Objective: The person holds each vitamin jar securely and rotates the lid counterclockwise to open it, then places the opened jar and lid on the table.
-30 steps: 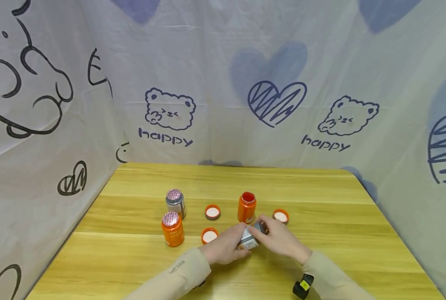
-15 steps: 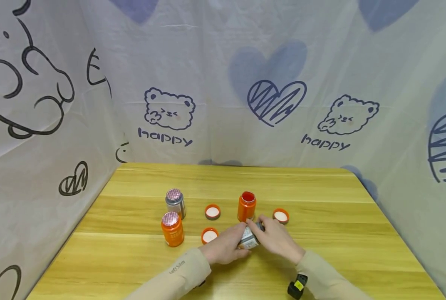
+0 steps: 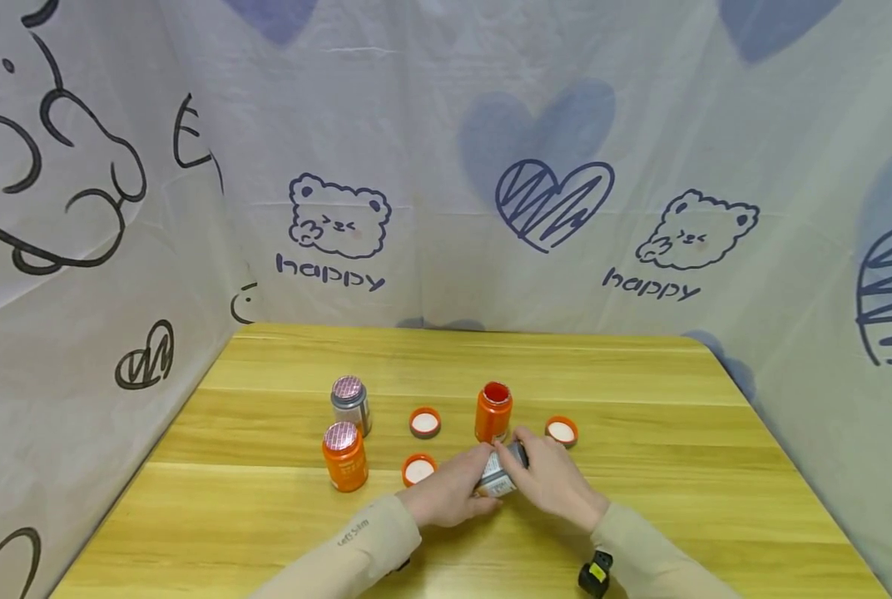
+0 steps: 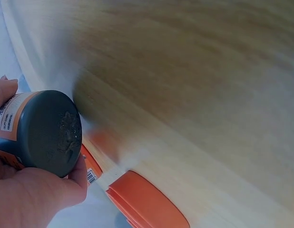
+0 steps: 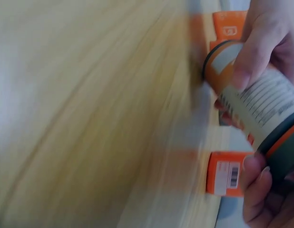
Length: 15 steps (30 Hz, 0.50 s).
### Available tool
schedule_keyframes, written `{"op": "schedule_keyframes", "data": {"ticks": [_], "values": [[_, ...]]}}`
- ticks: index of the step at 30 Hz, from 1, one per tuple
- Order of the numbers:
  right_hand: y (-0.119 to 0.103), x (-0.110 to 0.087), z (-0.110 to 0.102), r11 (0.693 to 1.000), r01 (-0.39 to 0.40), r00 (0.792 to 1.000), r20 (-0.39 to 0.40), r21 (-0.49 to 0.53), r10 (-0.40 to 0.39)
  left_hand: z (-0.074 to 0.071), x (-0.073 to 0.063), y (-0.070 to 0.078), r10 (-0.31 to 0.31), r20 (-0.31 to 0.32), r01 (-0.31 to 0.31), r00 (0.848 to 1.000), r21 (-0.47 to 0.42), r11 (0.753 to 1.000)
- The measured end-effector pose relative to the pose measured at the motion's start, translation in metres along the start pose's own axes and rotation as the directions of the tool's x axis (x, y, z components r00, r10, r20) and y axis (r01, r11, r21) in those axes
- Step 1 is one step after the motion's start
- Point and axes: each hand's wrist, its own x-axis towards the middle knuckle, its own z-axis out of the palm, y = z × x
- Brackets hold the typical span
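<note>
A grey jar with a white and orange label [image 3: 497, 476] is held tilted over the table between both hands. My left hand [image 3: 449, 489] grips its body, thumb and fingers on either side. At the other end, my right hand [image 3: 554, 478] has its fingers curled round the dark cap. From the left wrist view the jar's dark round base [image 4: 52, 135] faces the camera. In the right wrist view the dark cap [image 5: 286, 152], below an orange ring, is partly covered by the fingers. Just behind the hands stands an uncapped orange jar [image 3: 493, 420].
On the left stand a grey jar [image 3: 351, 413] and an orange jar [image 3: 345, 462], both with pinkish foil tops. Upturned lids lie around: a back lid [image 3: 425, 423], a lid near the left hand [image 3: 418, 470] and a right lid [image 3: 562, 431]. Printed cloth [image 3: 446, 249] surrounds the table.
My right hand has turned on the cap, its wrist shifting a little left since one second ago. The left hand and the other jars and lids have stayed put.
</note>
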Motion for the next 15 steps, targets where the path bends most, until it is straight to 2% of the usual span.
{"op": "schedule_keyframes", "data": {"ticks": [3, 7, 10, 15], "values": [[0.006, 0.001, -0.001, 0.989, 0.137, 0.99, -0.022, -0.045, -0.139, -0.001, 0.0, 0.0, 0.008, -0.002, -0.008, 1.0, -0.007, 1.0], [0.015, 0.005, -0.002, 0.947, 0.293, 0.954, -0.033, -0.132, -0.299, -0.002, 0.0, 0.0, 0.016, -0.008, -0.016, 1.0, -0.013, 1.0], [0.019, 0.007, -0.003, 0.923, 0.348, 0.935, -0.007, -0.163, -0.354, -0.002, 0.0, 0.0, 0.016, -0.009, -0.016, 1.0, -0.022, 1.0], [0.022, 0.009, -0.004, 0.898, 0.399, 0.915, 0.024, -0.186, -0.402, -0.001, 0.001, -0.002, 0.015, -0.008, -0.015, 1.0, -0.037, 0.999]]}}
